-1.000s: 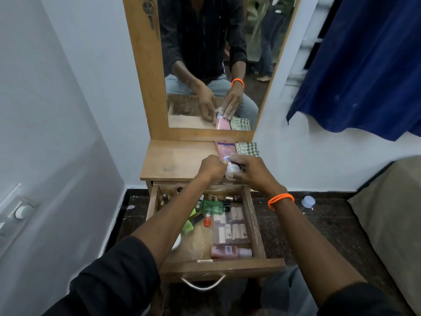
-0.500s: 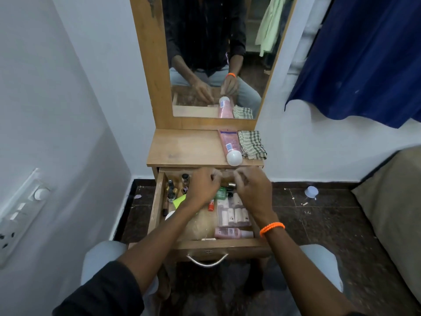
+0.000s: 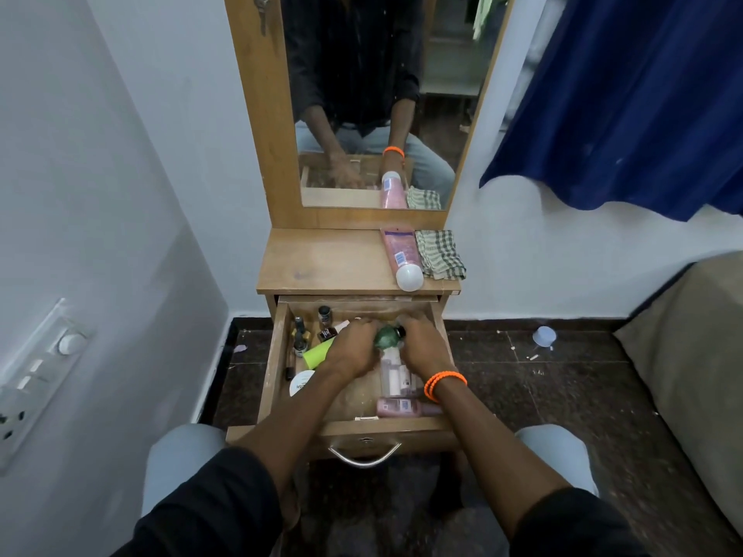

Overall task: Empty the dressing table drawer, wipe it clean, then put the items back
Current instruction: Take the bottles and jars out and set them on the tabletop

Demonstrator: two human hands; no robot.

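The wooden drawer point(image 3: 277, 355) of the dressing table is pulled out and holds several toiletries. Both my hands are inside it, around a green bottle point(image 3: 386, 336) with a dark cap. My left hand point(image 3: 354, 347) closes on its left side, my right hand point(image 3: 422, 345) on its right. A yellow-green tube point(image 3: 317, 352), small dark bottles point(image 3: 324, 315), a white round tin point(image 3: 301, 383), clear pinkish tubes point(image 3: 394, 375) and a pink bottle point(image 3: 402, 407) lie in the drawer. On the table top point(image 3: 321, 263) lie a pink tube with a white cap point(image 3: 400, 255) and a checked cloth point(image 3: 440, 254).
A mirror point(image 3: 374, 98) rises behind the table. A white wall with a switch panel point(image 3: 36, 379) stands close on the left. A blue curtain point(image 3: 643, 94) hangs at the right, a beige cushion point(image 3: 691, 355) below it. A small pale cap point(image 3: 544, 336) lies on the dark floor.
The pink tube was laid on the table top and let go. Both hands then dropped into the drawer and closed around the green bottle.
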